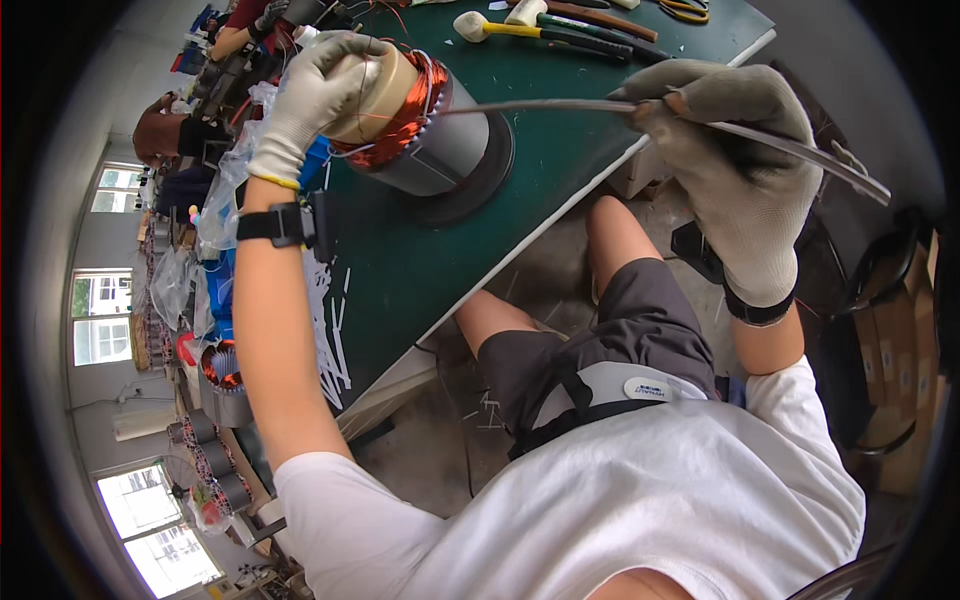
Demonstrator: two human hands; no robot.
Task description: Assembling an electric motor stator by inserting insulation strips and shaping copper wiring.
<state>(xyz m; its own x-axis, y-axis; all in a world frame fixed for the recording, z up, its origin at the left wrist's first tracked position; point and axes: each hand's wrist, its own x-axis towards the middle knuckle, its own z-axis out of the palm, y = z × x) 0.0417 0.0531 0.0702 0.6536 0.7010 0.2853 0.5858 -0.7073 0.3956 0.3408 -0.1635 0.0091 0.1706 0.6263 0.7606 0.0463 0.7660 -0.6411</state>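
A motor stator [425,150] with a grey metal body stands on a dark round base [480,185] on the green table. Orange copper windings [405,130] ring its upper end, around a cream-coloured ring [385,95]. My left hand [325,90], in a pale knit glove, has its fingers curled closed against the cream ring; its fingertips are partly hidden. A thin wire runs beside them. In my gloved right hand [740,150] is a long, thin grey strip [555,104], gripped near its middle. Its far end reaches the windings; the other end sticks out beyond my hand at the right.
Mallets, one with a yellow handle [510,30], and scissors [685,10] lie along the table's far side. White strips [330,340] are piled at the left edge. Another wound stator [222,370] stands left. Two people work at the far left. The table edge [530,245] runs before my knees.
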